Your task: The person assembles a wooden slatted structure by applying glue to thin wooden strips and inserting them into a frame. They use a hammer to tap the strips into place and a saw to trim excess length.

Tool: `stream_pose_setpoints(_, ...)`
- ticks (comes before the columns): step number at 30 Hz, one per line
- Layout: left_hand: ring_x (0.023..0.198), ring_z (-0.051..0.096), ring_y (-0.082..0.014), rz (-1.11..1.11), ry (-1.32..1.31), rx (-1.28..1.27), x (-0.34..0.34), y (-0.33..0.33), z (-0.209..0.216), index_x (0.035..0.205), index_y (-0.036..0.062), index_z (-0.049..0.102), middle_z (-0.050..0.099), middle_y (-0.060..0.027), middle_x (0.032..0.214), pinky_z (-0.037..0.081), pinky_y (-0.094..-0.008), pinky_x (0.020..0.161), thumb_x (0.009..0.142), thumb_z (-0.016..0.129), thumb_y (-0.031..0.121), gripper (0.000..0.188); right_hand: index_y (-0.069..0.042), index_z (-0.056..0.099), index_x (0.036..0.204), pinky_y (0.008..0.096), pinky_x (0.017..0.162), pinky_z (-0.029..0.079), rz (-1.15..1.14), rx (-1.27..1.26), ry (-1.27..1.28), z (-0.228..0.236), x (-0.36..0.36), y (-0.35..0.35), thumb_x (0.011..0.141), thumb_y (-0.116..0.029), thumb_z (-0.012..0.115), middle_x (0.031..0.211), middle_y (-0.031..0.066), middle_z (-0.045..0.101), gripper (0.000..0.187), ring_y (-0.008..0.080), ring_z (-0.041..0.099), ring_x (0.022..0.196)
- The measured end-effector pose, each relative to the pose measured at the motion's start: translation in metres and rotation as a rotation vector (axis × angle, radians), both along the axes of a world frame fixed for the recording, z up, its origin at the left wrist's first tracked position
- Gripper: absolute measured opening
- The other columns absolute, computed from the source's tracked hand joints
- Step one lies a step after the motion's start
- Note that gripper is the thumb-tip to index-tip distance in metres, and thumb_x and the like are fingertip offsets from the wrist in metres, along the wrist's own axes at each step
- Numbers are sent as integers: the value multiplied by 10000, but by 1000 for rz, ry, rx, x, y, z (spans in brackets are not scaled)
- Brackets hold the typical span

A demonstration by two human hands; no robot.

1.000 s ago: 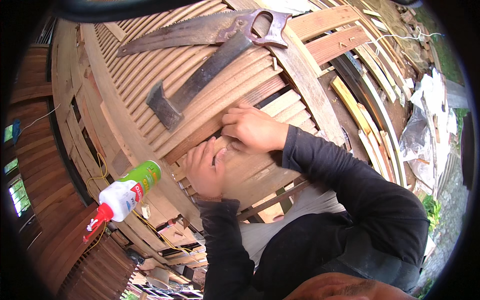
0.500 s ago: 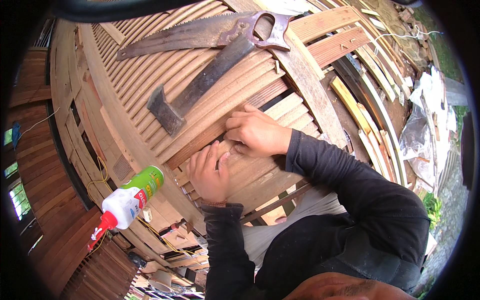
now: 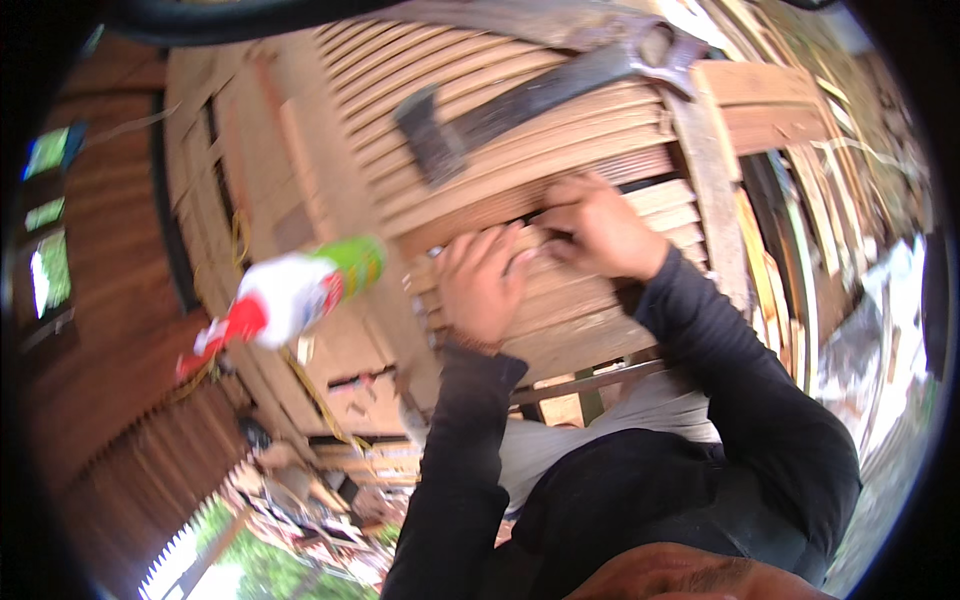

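Note:
A louvred wooden panel (image 3: 470,65) lies before me, its slats set in a wide frame. My left hand (image 3: 482,290) rests with bent fingers over the edge of a wooden slat (image 3: 570,295) near the dark gap in the panel. Close to its right, my right hand (image 3: 600,228) curls its fingers at the same edge; the fingertips are partly hidden and blurred. Beyond both hands, a dark hammer (image 3: 432,140) with a wedge-like head lies across the slats. Its handle end meets the handle of a handsaw (image 3: 668,58).
A white and green glue bottle (image 3: 285,298) with a red nozzle is on the left. Loose boards (image 3: 765,100) are stacked at the right, near clear plastic sheeting (image 3: 875,330). A yellow cord (image 3: 315,395) runs at the lower left.
The whole view has swung, so panel, tools and hands appear farther right and higher, with more blur. Both hands stay at the slat's edge.

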State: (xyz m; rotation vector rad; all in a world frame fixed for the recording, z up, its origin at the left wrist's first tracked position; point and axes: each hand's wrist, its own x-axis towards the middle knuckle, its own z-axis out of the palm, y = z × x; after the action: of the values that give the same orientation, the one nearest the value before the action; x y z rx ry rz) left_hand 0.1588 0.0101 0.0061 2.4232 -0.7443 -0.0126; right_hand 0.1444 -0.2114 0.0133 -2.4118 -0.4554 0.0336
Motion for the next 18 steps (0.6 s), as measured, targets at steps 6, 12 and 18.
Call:
stream_pose_setpoints(6,1002,647,-282,19,-33,-37,-2,1,5,1139,109,774,742,-45,1071,477,-441,886,869,775,299,331,-75,777,981,439,922,465,-15,30,-26,2,-1,-1,703,-182,829,986,76,684,303,292,641,1025)
stream_pose_setpoints(12,1038,657,-288,9,-76,-5,-3,-4,-1,1118,122,768,740,-48,1072,486,-438,913,865,782,318,320,-78,739,908,464,888,482,-124,-14,-334,-10,-19,2,746,-258,794,982,86,679,248,317,640,999)
stream_pose_setpoints(18,1227,541,-369,-14,-153,31,-27,6,9,1292,58,660,627,-145,1284,422,-496,1053,895,744,319,483,-79,722,965,449,885,500,-262,0,-285,34,-105,-14,784,-176,770,996,105,643,210,313,619,999)
